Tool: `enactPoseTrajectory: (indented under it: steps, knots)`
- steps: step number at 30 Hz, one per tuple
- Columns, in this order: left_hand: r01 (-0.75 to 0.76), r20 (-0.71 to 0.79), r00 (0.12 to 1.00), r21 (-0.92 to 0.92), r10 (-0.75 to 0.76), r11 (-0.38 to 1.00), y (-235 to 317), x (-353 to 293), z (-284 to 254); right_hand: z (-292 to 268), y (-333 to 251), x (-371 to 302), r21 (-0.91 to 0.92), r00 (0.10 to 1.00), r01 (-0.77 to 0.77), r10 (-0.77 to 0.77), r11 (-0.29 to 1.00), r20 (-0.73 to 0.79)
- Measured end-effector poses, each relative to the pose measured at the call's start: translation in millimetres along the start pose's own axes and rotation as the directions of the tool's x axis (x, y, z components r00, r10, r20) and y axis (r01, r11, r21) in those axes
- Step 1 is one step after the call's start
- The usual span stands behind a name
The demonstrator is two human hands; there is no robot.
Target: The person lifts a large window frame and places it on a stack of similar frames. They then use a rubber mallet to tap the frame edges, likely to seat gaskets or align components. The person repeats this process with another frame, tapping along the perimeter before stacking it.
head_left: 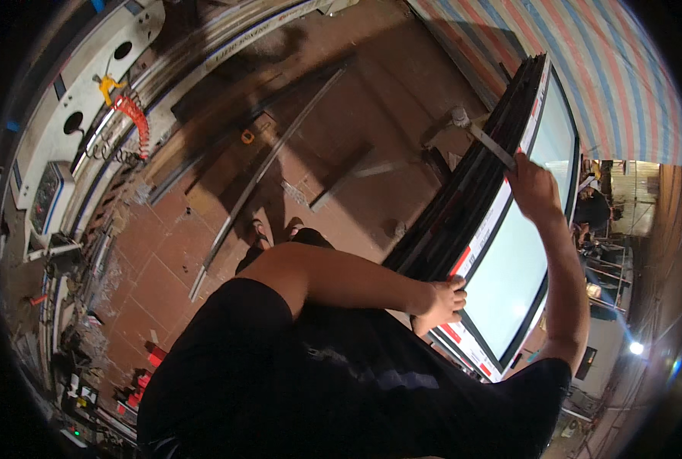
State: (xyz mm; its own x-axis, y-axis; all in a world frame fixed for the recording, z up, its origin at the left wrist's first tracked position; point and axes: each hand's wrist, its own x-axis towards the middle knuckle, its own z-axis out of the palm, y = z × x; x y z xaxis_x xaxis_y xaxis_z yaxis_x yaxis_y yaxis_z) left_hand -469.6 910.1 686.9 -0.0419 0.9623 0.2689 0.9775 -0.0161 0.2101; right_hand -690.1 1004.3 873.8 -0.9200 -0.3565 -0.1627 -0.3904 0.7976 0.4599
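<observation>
My right hand (pixel 536 190) is closed round the handle of a hammer (pixel 495 145), whose head points up and left beyond the dark edge of the frames. To my right leans a window frame (pixel 472 262) with a pale glass pane (pixel 505 294) and white-and-red protective film along its border. My left hand (pixel 439 304) grips the near part of this frame's edge, fingers curled over the film. Behind the glazed frame, on its left side, are several dark frame profiles (pixel 463 200) packed close together.
Long metal bars (pixel 268 180) lie on the tiled floor (pixel 157 283). A tape measure (pixel 247 137) lies among scraps. At left stands a white machine (pixel 100 99) with a red coiled air hose (pixel 133 122). A striped tarp (pixel 585 76) hangs at far right, and a lamp (pixel 637 348) glows below it.
</observation>
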Motion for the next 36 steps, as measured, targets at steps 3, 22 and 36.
enactPoseTrajectory:
  steps: [3, 22, 36]
  knots:
    - [-0.050, 0.145, 0.987, -0.125, 0.068, 0.991, -17, 4, -9, 27, -3, -18, 0.156, 0.993, -0.122, 0.121, 0.980, 0.014]
    - [-0.689, -0.206, 0.725, -0.198, 0.658, 0.697, -345, 9, -8, 89, 81, 132, 0.757, 0.897, -0.414, 0.368, 0.505, 0.245]
    - [0.359, 0.213, 0.926, -0.238, -0.312, 0.903, -797, -121, -67, 122, 216, 313, 0.941, 0.773, -0.337, 0.561, -0.031, 0.295]
